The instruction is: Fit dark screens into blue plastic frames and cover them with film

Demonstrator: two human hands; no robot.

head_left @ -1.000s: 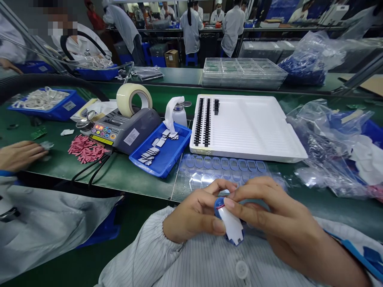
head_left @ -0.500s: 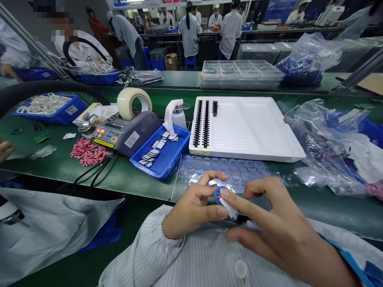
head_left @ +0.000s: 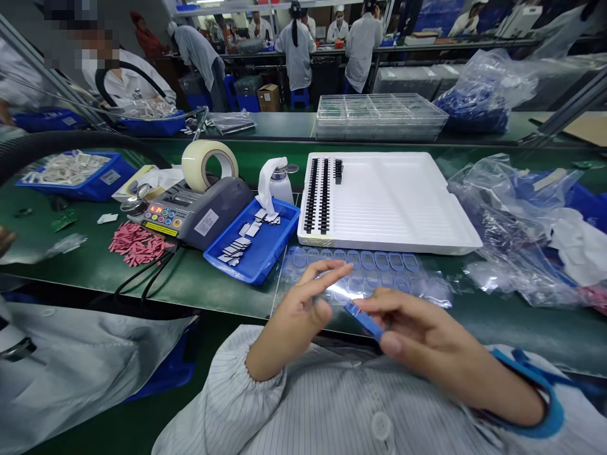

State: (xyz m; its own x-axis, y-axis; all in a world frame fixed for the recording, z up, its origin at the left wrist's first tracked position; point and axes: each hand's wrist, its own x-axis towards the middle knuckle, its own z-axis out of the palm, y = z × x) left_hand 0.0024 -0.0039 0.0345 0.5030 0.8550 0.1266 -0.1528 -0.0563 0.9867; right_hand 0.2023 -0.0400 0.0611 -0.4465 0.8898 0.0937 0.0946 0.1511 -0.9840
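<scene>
My right hand point(head_left: 420, 332) pinches a small blue plastic part point(head_left: 364, 320) between thumb and fingers, its narrow side turned toward me. Just left of it, my left hand point(head_left: 303, 309) is free, fingers stretched out and apart from the part. Beyond both hands lies a clear plastic sheet point(head_left: 393, 262) with rows of blue-rimmed oval shapes. Behind that sheet, a white ribbed tray point(head_left: 393, 202) holds columns of small black pieces point(head_left: 325, 196) at its left side. White patches point(head_left: 236, 249) lie in a blue bin point(head_left: 258, 275) to the left.
A grey tape dispenser point(head_left: 208, 221) with a tape roll point(head_left: 190, 165) stands left, beside pink strips point(head_left: 137, 243). A white pump bottle point(head_left: 282, 186) stands behind the blue bin. Crumpled plastic bags point(head_left: 502, 221) cover the right side. Another person's hand point(head_left: 6, 240) shows at the left edge.
My left hand has let go of the blue part and moved slightly left. My right hand now holds the part alone, turned so that its blue side shows rather than its white face.
</scene>
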